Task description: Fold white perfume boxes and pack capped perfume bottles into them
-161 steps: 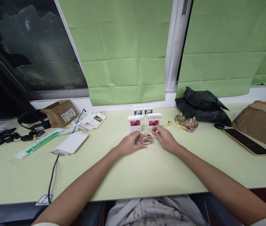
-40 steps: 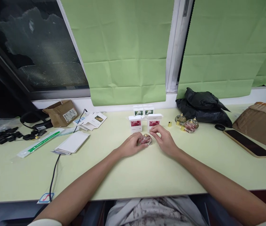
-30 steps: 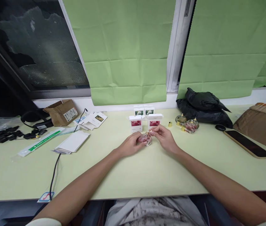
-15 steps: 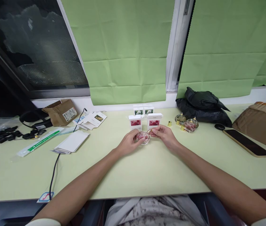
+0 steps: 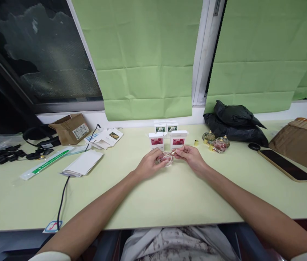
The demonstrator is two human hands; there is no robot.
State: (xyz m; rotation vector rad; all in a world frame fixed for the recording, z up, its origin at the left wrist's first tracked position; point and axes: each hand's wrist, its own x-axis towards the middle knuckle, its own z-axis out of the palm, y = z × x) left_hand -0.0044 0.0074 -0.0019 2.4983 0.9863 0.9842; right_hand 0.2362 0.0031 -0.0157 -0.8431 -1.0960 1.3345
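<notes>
A small round glass bottle (image 5: 164, 158) with pink contents is tilted on its side, a little above the pale green table (image 5: 153, 203). My left hand (image 5: 149, 165) cups its body with the fingers curled round it. My right hand (image 5: 189, 157) pinches the gold cap (image 5: 173, 153) at the bottle's neck. Just behind my hands stand two white boxes with pink pictures, one at the left (image 5: 156, 141) and one at the right (image 5: 178, 139). Two white boxes with green pictures (image 5: 166, 127) stand behind those.
Two more glass bottles (image 5: 215, 141) and a loose gold cap (image 5: 196, 143) lie right of the boxes, before a black bag (image 5: 233, 121). A phone (image 5: 284, 164) and a brown parcel (image 5: 303, 141) are at the right. Cards (image 5: 82, 165), a cable (image 5: 62, 195) and a brown box (image 5: 70, 128) are at the left.
The bottle stood upright on the table between my hands. My left hand has since lifted and tipped it sideways, and my right fingers have closed on its gold cap.
</notes>
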